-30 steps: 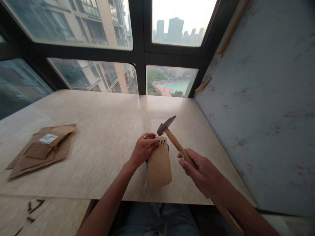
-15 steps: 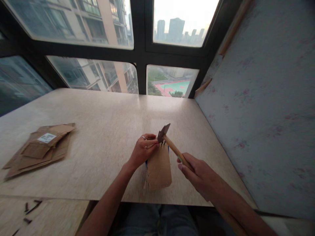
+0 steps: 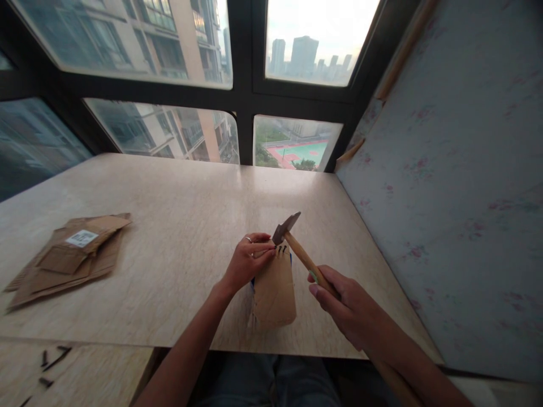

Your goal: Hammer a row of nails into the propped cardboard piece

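My right hand [image 3: 341, 299] is wrapped round the wooden handle of a hammer [image 3: 303, 254]. The hammer's dark metal head is tilted just above the far end of a cardboard-covered block [image 3: 275, 294], close to my left fingertips. On that far end my left hand [image 3: 250, 257], with a ring on one finger, pinches a small dark nail [image 3: 275, 247] between thumb and finger; its tip is hidden. Beside it, a couple of dark nails [image 3: 284, 249] stand up in the cardboard. A bit of blue shows along the block's sides.
Flattened cardboard pieces [image 3: 63, 260] with a white label lie at the left of the pale tabletop [image 3: 182, 215]. Several loose dark nails [image 3: 57, 357] rest on a surface at the lower left. Windows [image 3: 297, 141] stand behind, and a flower-patterned wall [image 3: 445, 186] closes the right side.
The hammer head has shifted slightly to the right and turned, uncovering more of the standing nails. My right hand has moved a little right and down. My left hand has barely moved.
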Available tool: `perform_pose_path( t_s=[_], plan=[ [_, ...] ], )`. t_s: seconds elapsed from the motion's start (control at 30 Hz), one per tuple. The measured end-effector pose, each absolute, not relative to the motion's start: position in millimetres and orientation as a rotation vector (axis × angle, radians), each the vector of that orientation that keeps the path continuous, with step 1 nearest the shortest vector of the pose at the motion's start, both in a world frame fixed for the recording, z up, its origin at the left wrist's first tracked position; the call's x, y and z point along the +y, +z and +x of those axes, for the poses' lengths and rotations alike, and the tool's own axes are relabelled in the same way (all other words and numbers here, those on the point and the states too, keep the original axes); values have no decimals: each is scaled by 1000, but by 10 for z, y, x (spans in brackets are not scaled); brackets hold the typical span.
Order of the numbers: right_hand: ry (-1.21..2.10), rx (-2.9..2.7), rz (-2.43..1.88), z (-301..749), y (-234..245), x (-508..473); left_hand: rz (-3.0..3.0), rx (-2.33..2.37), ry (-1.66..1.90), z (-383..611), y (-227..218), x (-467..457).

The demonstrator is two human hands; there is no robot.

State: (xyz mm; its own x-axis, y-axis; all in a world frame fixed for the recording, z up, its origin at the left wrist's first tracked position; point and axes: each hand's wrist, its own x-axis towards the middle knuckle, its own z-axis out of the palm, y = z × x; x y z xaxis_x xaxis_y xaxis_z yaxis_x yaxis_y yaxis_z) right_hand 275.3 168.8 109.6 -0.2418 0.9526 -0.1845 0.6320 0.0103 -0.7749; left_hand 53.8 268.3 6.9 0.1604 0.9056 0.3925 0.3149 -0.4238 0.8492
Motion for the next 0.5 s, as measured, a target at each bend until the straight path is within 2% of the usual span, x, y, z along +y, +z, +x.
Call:
perform_pose_path(
  t_s=[0.27,0.5],
  plan=[
    [1186,-1642,-1595,2797,986,1588,1895,1172,1336,381,210,2597],
    [1391,-1402,-1603,2790,943,1432,1795,1554,1408,-289,156,2158]
  ],
)
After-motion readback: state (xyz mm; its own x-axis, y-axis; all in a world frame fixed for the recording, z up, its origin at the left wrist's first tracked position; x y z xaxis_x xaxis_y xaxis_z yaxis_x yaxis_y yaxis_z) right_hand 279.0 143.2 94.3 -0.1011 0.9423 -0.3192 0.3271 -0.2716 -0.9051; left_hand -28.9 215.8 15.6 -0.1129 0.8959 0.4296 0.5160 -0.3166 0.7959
